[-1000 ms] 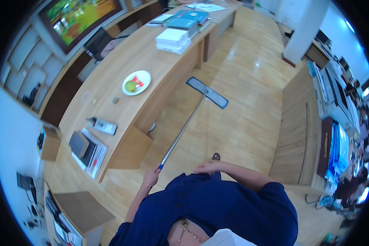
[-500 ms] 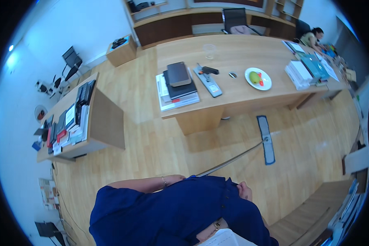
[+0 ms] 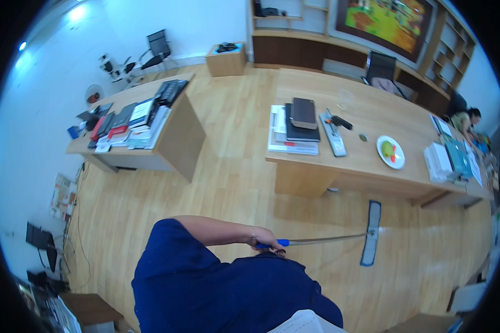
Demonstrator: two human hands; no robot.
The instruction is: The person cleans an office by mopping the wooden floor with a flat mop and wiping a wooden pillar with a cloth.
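Observation:
My left hand (image 3: pixel 268 238) is closed around the blue grip of a flat mop's handle (image 3: pixel 328 239), in front of my dark blue clothing. From the grip the metal pole runs right to the mop head (image 3: pixel 371 233), a long grey pad with dark edges. The pad lies on the wooden floor just in front of the large desk. I cannot make out my right hand; my clothing fills the area where it could be.
The large desk (image 3: pixel 308 169) carries stacked books, a white plate (image 3: pixel 391 152) with green fruit, and papers. To the left stands another desk (image 3: pixel 178 141) piled with books. Cables (image 3: pixel 79 233) trail along the left wall. A person (image 3: pixel 465 121) sits at the far right.
The view has swung left, so the desks appear farther right. My left hand and the blue grip have come forward into sight; my right hand has gone out of sight.

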